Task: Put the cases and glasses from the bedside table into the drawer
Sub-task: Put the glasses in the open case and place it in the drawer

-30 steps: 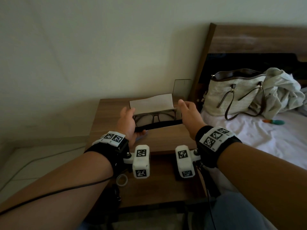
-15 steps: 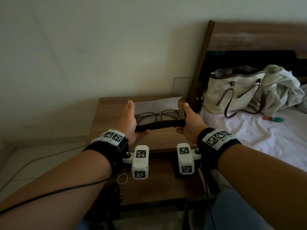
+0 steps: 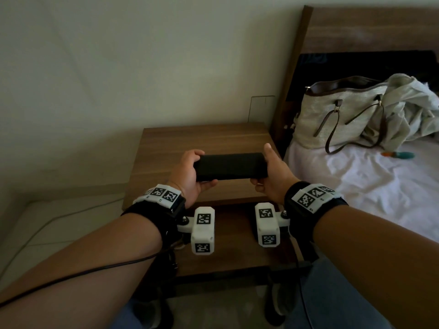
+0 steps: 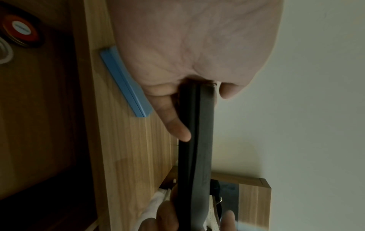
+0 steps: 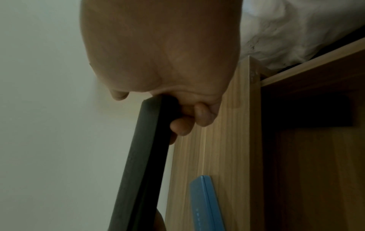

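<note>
A closed black glasses case hangs level just above the wooden bedside table. My left hand grips its left end, fingers curled over the top and thumb underneath. My right hand grips the right end the same way. The wrist views show the case edge-on, its lid down. The glasses are hidden. A flat blue case lies on the tabletop under my hands. The drawer stands pulled out below the table's front edge.
A round red and white object lies in the drawer. A woven handbag and crumpled clothing rest on the white bed to the right. The wall is close behind the table.
The black case was open with the glasses showing inside. Its lid is now shut over them, and both hands have brought it nearer to me.
</note>
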Demonstrator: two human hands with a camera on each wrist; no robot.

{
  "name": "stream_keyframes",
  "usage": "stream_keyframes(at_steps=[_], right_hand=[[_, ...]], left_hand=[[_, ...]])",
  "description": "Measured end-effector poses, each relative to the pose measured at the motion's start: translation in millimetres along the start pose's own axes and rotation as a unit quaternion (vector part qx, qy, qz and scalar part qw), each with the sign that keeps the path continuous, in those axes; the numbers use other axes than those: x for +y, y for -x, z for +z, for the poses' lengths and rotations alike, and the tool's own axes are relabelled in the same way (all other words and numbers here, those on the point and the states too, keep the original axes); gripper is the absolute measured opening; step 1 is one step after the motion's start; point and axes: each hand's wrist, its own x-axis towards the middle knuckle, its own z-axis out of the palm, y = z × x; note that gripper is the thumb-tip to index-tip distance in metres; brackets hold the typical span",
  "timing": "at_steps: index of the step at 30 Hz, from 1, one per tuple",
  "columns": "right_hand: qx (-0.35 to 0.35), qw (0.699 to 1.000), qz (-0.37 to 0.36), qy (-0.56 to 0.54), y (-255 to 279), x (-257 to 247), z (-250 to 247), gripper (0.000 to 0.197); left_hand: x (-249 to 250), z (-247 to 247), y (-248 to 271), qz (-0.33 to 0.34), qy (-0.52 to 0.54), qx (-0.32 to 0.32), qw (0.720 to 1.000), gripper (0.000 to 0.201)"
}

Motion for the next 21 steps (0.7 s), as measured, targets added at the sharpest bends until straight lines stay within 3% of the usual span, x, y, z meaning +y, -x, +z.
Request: stream_keyframes(at_steps=[8, 12, 15, 18, 21], right_hand=[[0.013, 0.994, 0.038, 0.104, -6, 35, -11, 0.026], [0.032, 0.981, 0.058, 0.183, -11, 58, -23, 0.038], [-0.008, 0.970, 0.104, 0.220, -12, 75, -29, 0.056], [-0.051, 0.959, 0.146, 0.237, -8, 84, -29, 0.062], [-0.083, 0.949, 0.162, 0.259, -3, 92, -28, 0.050]], left_hand=[[-33, -9, 2, -0.035, -0.030, 0.053, 0.998, 0.022], [-49, -21, 3, -0.079, -0.033, 0.071, 0.994, 0.018], [-57, -27, 6, -0.113, -0.048, 0.084, 0.989, 0.005], [-66, -33, 6, -0.142, -0.073, 0.127, 0.979, 0.017], [-77, -38, 3, -0.162, -0.119, 0.167, 0.965, 0.031]])
